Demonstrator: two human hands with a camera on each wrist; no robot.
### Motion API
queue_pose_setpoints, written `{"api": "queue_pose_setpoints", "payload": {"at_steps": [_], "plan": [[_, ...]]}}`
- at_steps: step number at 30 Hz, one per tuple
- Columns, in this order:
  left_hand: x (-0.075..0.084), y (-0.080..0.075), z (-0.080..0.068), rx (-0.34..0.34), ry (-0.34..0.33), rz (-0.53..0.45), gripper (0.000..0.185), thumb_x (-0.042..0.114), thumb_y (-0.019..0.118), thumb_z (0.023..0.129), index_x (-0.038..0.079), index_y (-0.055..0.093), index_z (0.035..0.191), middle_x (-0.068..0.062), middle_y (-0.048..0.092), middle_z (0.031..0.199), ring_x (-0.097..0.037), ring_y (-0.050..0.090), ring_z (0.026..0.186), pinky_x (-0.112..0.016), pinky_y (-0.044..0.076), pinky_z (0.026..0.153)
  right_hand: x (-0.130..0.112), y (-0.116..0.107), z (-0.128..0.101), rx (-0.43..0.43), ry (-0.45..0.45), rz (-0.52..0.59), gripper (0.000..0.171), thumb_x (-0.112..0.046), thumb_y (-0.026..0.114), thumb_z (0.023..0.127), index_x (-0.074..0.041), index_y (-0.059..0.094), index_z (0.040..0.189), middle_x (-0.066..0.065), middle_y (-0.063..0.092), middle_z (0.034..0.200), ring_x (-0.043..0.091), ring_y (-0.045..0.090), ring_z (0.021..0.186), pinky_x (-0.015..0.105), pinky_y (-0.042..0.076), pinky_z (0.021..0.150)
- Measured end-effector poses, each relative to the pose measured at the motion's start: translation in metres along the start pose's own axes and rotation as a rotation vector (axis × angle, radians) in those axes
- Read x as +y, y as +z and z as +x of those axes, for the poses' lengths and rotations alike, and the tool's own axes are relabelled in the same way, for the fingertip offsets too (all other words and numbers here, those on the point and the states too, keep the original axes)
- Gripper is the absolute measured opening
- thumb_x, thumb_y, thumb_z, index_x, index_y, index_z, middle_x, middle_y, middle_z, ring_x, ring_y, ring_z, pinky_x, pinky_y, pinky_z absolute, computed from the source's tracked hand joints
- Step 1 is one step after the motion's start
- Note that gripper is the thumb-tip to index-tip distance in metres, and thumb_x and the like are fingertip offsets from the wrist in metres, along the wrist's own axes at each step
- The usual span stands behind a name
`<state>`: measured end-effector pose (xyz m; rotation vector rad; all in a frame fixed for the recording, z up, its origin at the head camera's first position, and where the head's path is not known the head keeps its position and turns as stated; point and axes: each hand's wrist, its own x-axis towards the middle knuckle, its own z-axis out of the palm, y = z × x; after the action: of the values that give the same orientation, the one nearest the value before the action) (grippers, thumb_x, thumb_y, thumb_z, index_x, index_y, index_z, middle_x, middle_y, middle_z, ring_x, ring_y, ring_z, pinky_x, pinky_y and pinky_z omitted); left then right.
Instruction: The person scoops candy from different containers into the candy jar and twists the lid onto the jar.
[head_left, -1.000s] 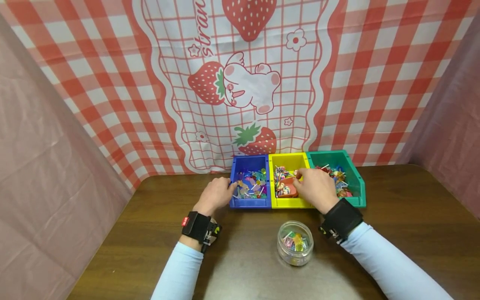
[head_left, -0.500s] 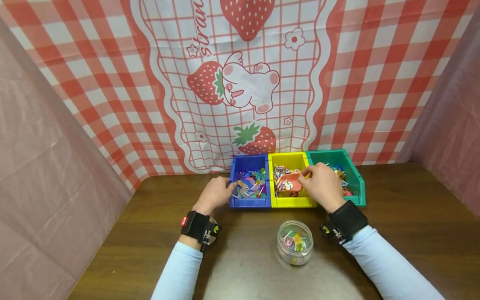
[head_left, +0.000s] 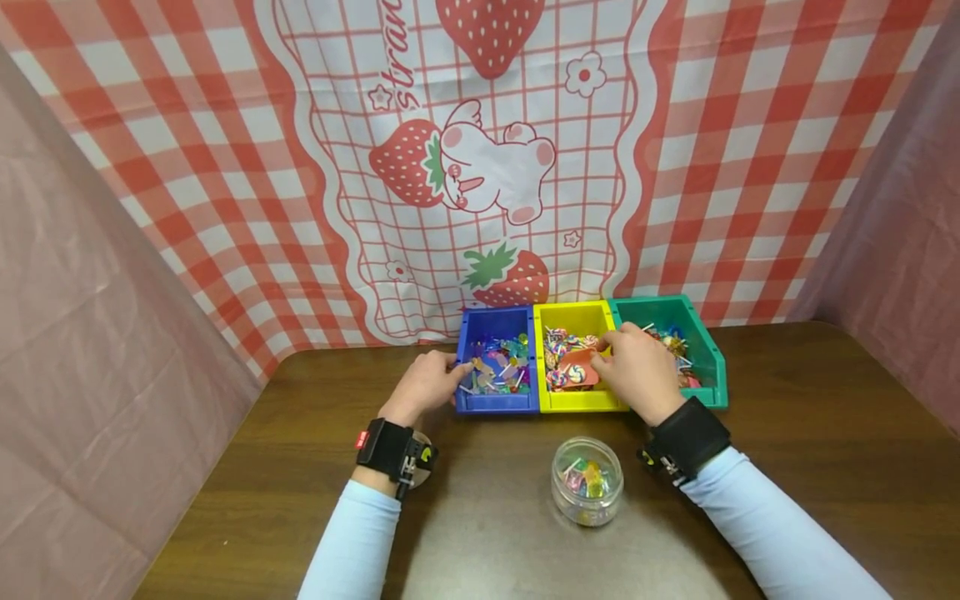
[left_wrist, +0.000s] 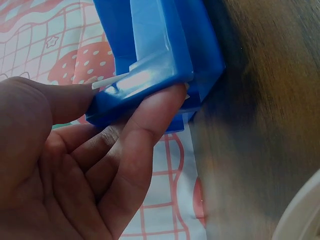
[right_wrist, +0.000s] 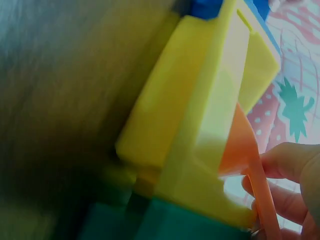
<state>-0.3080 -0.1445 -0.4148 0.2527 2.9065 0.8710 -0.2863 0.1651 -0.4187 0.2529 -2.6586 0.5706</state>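
My left hand (head_left: 426, 387) grips the left side wall of the blue bin (head_left: 497, 404); in the left wrist view the thumb (left_wrist: 72, 102) is at one side of the rim and the fingers are at the other. My right hand (head_left: 642, 372) holds an orange scoop (head_left: 579, 368) by its handle, inside the yellow bin (head_left: 583, 402). Swirl-patterned lollipop pieces lie on the scoop and around it. The right wrist view shows the scoop handle (right_wrist: 264, 200) between thumb and fingers. Some of the yellow bin's contents are hidden behind the right hand.
The green bin (head_left: 717, 367) adjoins the yellow one on the right, holding mixed candy-like pieces. In front stands a clear jar (head_left: 587, 504), lidless, with colourful pieces inside. A strawberry-print cloth (head_left: 510, 179) hangs directly behind the bins.
The scoop has shifted and tilted slightly inside the yellow bin, the right hand moving right and then slightly back left. The left hand keeps its grip on the blue bin.
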Motion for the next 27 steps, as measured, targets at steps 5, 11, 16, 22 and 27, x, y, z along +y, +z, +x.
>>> {"api": "queue_pose_setpoints", "payload": {"at_steps": [5,11,16,22,27], "plan": [[0.0017,-0.0009,0.0,-0.003,0.005,0.007,0.034,0.036,0.056,0.102,0.009,0.07,0.118,-0.006,0.067,0.064,-0.023,0.065,0.058,-0.03,0.04,0.052,-0.0048,0.0102,-0.0021,0.06,-0.07,-0.048,0.018,-0.021,0.076,0.087,-0.004,0.072,0.089,0.011,0.058,0.082,0.029,0.055,0.061,0.047,0.048,0.053],[0.0,-0.0012,-0.0004,-0.013,-0.002,0.001,0.036,0.037,0.056,0.102,0.008,0.069,0.121,-0.006,0.067,0.064,-0.023,0.066,0.06,-0.03,0.04,0.053,-0.0062,0.0078,-0.0001,0.033,-0.032,0.007,0.017,-0.021,0.073,0.087,-0.004,0.073,0.088,0.013,0.062,0.084,0.031,0.058,0.067,0.047,0.048,0.058],[-0.0009,-0.0013,-0.0016,-0.009,-0.002,0.003,0.039,0.037,0.056,0.103,0.007,0.067,0.126,-0.008,0.068,0.065,-0.024,0.067,0.061,-0.03,0.04,0.054,-0.0064,0.0062,0.0001,0.037,-0.018,0.065,0.015,-0.019,0.073,0.084,-0.004,0.072,0.085,0.013,0.063,0.084,0.029,0.057,0.067,0.045,0.046,0.058],[0.0009,-0.0011,-0.0029,-0.023,-0.02,0.004,0.045,0.039,0.055,0.103,0.006,0.063,0.133,-0.01,0.069,0.069,-0.023,0.066,0.06,-0.029,0.04,0.054,-0.0094,0.0096,-0.0034,0.04,-0.113,-0.033,0.02,-0.02,0.075,0.087,-0.001,0.073,0.094,0.014,0.066,0.086,0.033,0.061,0.07,0.051,0.051,0.065],[0.0023,-0.0006,-0.0029,-0.024,-0.017,-0.005,0.04,0.038,0.055,0.103,0.007,0.066,0.127,-0.01,0.069,0.069,-0.026,0.067,0.062,-0.03,0.04,0.053,-0.0089,0.0052,-0.0016,0.007,-0.114,-0.021,0.024,-0.019,0.074,0.088,0.0,0.074,0.102,0.014,0.07,0.082,0.034,0.065,0.075,0.053,0.051,0.078]]}}
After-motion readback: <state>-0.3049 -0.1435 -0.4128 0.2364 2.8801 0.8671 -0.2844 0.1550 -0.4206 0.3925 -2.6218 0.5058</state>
